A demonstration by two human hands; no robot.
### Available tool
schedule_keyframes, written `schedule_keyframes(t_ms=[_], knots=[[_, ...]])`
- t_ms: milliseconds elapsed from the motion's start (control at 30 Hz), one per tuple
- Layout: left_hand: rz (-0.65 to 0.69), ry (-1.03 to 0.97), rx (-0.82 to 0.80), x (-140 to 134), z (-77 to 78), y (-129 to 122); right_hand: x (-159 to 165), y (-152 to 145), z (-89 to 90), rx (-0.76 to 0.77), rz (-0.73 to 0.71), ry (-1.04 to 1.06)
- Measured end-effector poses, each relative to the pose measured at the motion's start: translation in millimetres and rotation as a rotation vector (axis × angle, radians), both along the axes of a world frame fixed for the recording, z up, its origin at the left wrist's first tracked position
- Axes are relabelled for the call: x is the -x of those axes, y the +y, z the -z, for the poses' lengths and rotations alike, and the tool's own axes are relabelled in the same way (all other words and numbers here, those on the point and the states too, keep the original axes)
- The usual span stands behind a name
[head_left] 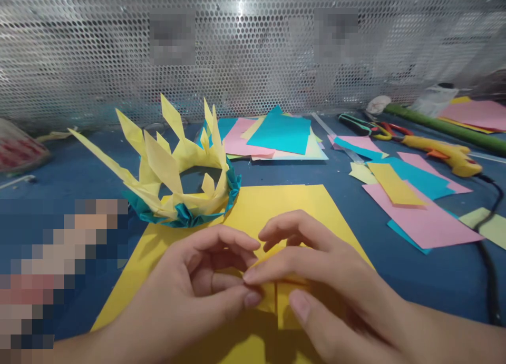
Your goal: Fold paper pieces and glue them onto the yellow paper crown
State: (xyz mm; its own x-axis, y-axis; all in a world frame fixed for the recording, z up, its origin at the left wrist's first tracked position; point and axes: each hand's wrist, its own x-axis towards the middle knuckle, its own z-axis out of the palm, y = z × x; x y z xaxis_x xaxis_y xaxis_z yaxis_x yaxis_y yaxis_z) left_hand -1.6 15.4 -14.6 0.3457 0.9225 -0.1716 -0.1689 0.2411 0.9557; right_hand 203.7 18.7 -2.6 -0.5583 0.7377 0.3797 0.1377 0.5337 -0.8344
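Between my hands is a small piece of folded yellow paper (289, 314) with a crease down its middle, held low over a large yellow sheet (290, 200). My left hand (209, 279) pinches the folded paper at its left side, thumb below and fingers curled behind. From the right, my right hand (328, 279) grips it, with the index finger along its upper edge and the thumb by its lower flap. Part of the paper is covered by the fingers. A paper crown (185, 208), pale yellow points on a teal crumpled base, stands beyond my left hand, partly over the sheet.
Teal, pink and cream papers (280, 135) lie stacked at the back. To the right are loose cut papers (421, 216), a yellow glue gun (443, 150) with a black cord (490, 274), pliers (385, 132) and a green stick (446, 124). A perforated metal screen (253, 64) closes the back.
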Motion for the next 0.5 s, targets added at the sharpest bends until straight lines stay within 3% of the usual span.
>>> schedule_keyframes(t_ms=[167, 300, 500], knots=[[-0.007, 0.039, -0.057, 0.8, 2.4, -3.8, 1.6, 4.6, 3.7, 0.011, 0.017, 0.004], [0.01, -0.001, -0.012, 1.4, 3.7, -4.9, 4.5, 4.0, 7.3, 0.004, 0.075, 0.019], [0.012, 0.111, -0.006, -2.3, -6.7, 1.9, 7.5, -0.7, 4.6, 0.116, 0.175, 0.08]])
